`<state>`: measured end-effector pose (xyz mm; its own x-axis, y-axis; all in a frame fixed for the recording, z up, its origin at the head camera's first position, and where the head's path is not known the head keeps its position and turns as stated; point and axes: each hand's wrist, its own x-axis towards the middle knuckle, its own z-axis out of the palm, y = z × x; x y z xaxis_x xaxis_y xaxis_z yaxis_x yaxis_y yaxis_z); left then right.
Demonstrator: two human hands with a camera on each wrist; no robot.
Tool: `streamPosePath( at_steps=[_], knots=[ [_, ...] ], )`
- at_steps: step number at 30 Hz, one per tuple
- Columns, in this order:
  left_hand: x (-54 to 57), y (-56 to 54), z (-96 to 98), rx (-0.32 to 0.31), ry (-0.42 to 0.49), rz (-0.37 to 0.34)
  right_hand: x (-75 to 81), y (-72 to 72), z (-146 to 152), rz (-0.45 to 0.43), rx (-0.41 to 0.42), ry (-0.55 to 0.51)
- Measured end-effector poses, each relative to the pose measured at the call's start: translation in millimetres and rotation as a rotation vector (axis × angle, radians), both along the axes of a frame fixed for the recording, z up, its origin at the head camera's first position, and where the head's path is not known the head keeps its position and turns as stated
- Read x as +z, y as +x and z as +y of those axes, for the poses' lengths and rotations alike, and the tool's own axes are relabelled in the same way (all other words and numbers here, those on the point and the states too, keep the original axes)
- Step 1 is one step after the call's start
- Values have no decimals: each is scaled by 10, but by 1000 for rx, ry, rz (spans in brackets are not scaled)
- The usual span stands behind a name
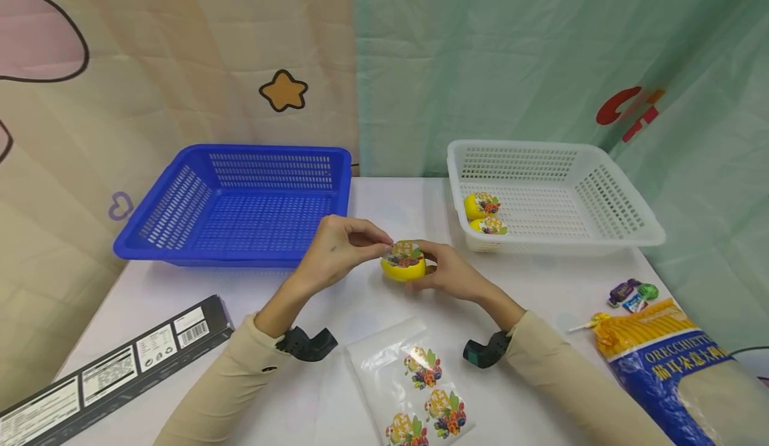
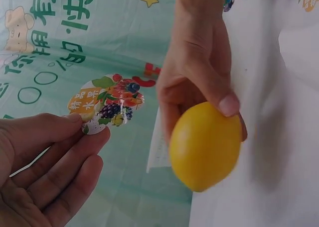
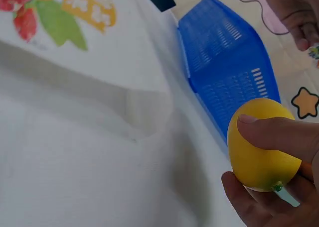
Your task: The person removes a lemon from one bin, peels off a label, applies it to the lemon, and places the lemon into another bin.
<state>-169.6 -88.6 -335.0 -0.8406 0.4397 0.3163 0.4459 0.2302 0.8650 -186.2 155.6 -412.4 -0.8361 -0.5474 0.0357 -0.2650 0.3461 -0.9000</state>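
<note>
My left hand (image 1: 336,249) pinches a round fruit-print sticker (image 2: 107,102) by its edge, between thumb and index finger. My right hand (image 1: 453,272) grips a yellow lemon (image 2: 205,147), thumb on one side and fingers round the other. In the left wrist view the sticker is apart from the lemon; in the head view it overlaps the lemon's top. The lemon's small green stem end shows in the right wrist view. Below the hands lies a clear sheet of fruit stickers (image 1: 384,359) on the white table.
A blue basket (image 1: 270,222) stands at the back left. At the back right, a white basket (image 1: 559,240) holds two stickered lemons (image 1: 474,207). A long dark box (image 1: 120,369) lies front left. Wrapped candies (image 1: 625,292), a lollipop (image 1: 597,320) and a pasta bag (image 1: 679,366) lie right.
</note>
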Motion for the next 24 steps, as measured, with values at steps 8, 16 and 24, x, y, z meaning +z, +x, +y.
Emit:
streamPosePath(
  at_steps=[8,16,24],
  knots=[
    [-15,6,39,-5,10,17,339,56,-44,17,58,-105],
    [-42,5,51,3,20,14,411,110,-50,-49,42,-141],
    [-39,10,65,-3,18,27,392,122,-42,-66,70,-172]
  ],
)
